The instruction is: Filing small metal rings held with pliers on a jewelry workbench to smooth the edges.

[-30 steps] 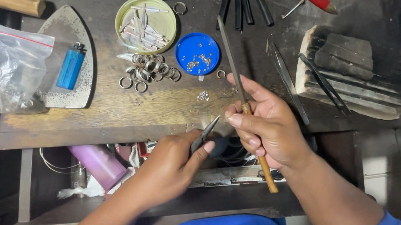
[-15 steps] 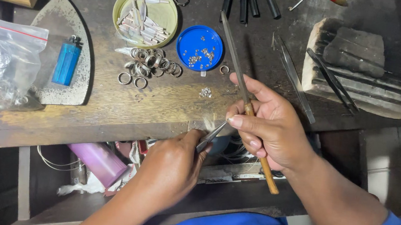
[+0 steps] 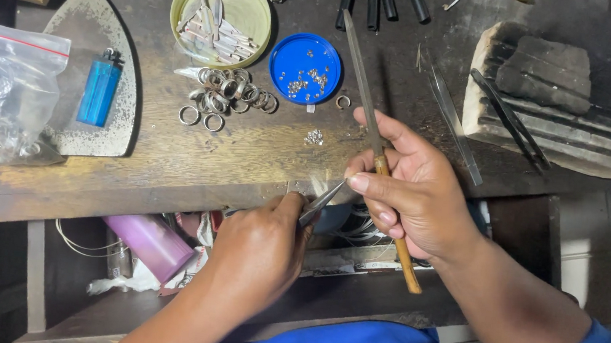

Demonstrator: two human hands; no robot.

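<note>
Worn wooden bench (image 3: 167, 171), one file at work over its front edge.
Right hand (image 3: 414, 195) grips the wood-handled file (image 3: 372, 125); left hand (image 3: 258, 254) pinches tweezers (image 3: 321, 202) just beneath. One blue lid (image 3: 304, 68), one green dish (image 3: 222, 10), a ring heap (image 3: 226, 93), one blue lighter (image 3: 99, 88), one plastic bag (image 3: 0, 94) behind.

A clear plastic bag (image 3: 0, 94) with a red zip strip along its top lies at nine o'clock, on the left edge of the bench, crumpled and holding small pale bits. A round yellow-green tin (image 3: 241, 12) stands at eleven o'clock, open, with pale metal strips in it. Just right of it, at twelve o'clock, lies a round blue lid (image 3: 285, 77) holding tiny bright pieces. No labels, signs or screens show.
</note>
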